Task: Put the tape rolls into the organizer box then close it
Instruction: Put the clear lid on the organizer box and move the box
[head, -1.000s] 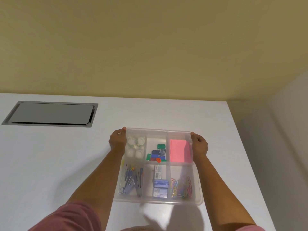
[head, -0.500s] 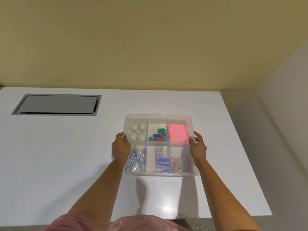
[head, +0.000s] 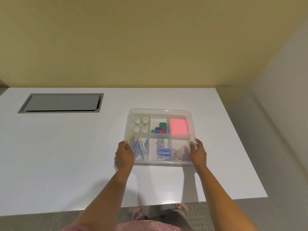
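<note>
Both hands, left hand (head: 124, 155) and right hand (head: 198, 153), clamp the organizer box (head: 159, 110) sides, steadying it; tape rolls (head: 140, 124) sit beyond the left grip.

My organizer box (head: 160, 111) is clear, smooth plastic; the white table (head: 66, 155) has a faint sheen, its inset hatch (head: 61, 102) matt grey metal.
</note>
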